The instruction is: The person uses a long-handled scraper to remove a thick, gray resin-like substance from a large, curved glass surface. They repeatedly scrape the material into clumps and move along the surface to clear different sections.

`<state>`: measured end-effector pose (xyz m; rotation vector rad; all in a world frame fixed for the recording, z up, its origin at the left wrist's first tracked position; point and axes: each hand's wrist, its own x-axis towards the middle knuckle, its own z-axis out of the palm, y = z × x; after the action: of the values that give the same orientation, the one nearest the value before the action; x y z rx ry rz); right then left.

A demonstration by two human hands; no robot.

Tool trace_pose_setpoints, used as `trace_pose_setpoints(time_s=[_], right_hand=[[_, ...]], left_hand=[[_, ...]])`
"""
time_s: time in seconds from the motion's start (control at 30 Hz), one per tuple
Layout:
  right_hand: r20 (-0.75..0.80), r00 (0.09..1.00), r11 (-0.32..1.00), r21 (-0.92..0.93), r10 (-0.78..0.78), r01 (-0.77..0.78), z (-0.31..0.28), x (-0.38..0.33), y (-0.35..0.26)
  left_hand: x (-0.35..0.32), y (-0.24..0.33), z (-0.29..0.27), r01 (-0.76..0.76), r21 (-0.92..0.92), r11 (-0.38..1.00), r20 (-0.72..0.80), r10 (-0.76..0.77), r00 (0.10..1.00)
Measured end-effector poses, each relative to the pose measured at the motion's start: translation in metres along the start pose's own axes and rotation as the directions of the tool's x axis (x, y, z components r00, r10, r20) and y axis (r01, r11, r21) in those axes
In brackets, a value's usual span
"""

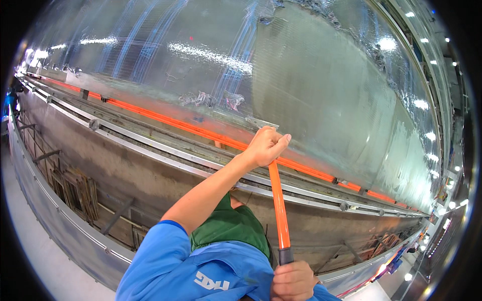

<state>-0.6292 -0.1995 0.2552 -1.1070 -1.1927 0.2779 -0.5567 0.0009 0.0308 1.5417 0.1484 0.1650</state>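
A long-handled scraper with an orange shaft (279,205) slants between my two hands. High on the shaft, close to the tool's head, my left hand (266,146) is closed around it with the thumb sticking out. My right hand (293,282) wraps the black grip (285,255) at the lower end. Just beyond my left hand, a flat metal blade (262,122) lies against a large glossy grey surface (165,65). Crumpled scraps of clear film (203,99) rest on that surface to the left of the blade. A duller grey-green patch (311,80) spreads to the right.
An orange strip (165,117) runs along the surface's near edge. Metal rails (135,143) lie in front of it, over a recessed trough (145,175) with wooden frames (83,193) at left. Ragged film (346,30) borders the dull patch. Bright lamps reflect on the right.
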Motion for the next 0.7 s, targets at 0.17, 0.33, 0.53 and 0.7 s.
trace_pose_setpoints(time_s=[0.17,0.33,0.53,0.7], right_hand=[[-0.115,0.993,1.000,-0.008,0.001,-0.002,-0.003,0.023,0.026],[-0.262,0.964,0.994,-0.084,0.046,-0.070,-0.008,0.055,0.072],[-0.206,0.975,0.996,0.009,0.086,-0.086,-0.065,0.123,0.132],[-0.454,0.881,0.990,-0.034,-0.136,0.136,-0.068,0.175,0.168]], left_hand=[[0.039,0.005,-0.024,-0.069,-0.045,0.997,-0.087,0.065,0.994],[0.115,0.001,-0.060,-0.094,-0.065,0.993,-0.029,0.093,0.995],[0.216,-0.006,-0.100,-0.148,-0.074,0.986,-0.076,0.143,0.987],[0.257,0.006,-0.126,-0.093,-0.112,0.989,-0.017,0.091,0.996]])
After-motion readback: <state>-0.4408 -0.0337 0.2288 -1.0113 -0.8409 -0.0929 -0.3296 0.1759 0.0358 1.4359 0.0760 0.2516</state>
